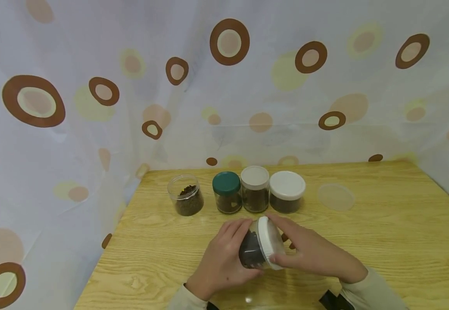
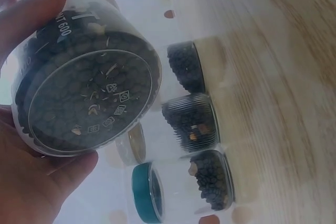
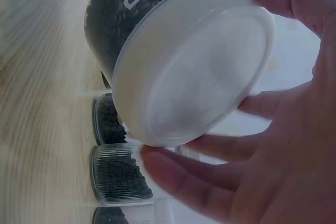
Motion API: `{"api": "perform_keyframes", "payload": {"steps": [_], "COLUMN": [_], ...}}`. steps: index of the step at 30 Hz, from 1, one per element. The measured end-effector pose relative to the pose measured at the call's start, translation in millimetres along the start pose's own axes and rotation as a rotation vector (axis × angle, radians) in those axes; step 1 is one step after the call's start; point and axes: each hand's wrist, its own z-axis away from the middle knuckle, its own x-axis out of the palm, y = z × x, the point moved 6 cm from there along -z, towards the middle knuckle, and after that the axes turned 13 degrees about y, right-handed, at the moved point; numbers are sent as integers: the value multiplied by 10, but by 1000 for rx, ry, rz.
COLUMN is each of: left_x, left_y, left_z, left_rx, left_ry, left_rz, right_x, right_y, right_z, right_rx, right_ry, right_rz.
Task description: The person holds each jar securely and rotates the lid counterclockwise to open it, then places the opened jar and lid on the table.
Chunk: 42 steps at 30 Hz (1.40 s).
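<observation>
A clear plastic jar (image 1: pixel 251 252) with dark pellet-like contents is held tilted above the table, its base toward the left. My left hand (image 1: pixel 222 260) grips the jar's body, thumb and fingers curled round it. On the jar sits a white screw lid (image 1: pixel 270 243), whose rim my right hand (image 1: pixel 313 252) holds with fingers spread round it. In the left wrist view the jar's base (image 2: pixel 94 100) shows small moulded symbols and pale bits among the dark pieces. The lid's flat top (image 3: pixel 210 72) faces the right palm in the right wrist view.
Behind the hands stand a lidless jar (image 1: pixel 188 203), a green-lidded jar (image 1: pixel 227 193), a taller white-lidded jar (image 1: pixel 255 193) and a wide white-lidded jar (image 1: pixel 286 191), all with dark contents. A translucent disc (image 1: pixel 336 196) lies to their right on the wooden table (image 1: pixel 395 232).
</observation>
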Motion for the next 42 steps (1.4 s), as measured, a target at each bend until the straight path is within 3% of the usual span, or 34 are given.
{"api": "perform_keyframes", "payload": {"steps": [3,7,25,30,37,42], "left_x": [0,-3,-9,-21,-4,18], "left_y": [-25,-42,-46,-45,-28,-16], "left_z": [9,2,-14,-15,-17,-24], "left_rx": [-30,-66,-52,-51,-37,-28], "left_ry": [-13,-31,-6,2,-2,-3], "left_rz": [33,53,37,27,1,-12], "right_x": [-19,-30,-63,-92,-97,-31], "right_y": [-59,-102,-139,-135,19,93], "right_z": [33,49,82,80,24,11], "right_rx": [-160,-260,-322,-233,139,249], "right_ry": [33,79,141,158,100,27], "right_rz": [29,59,127,110,25,30]}}
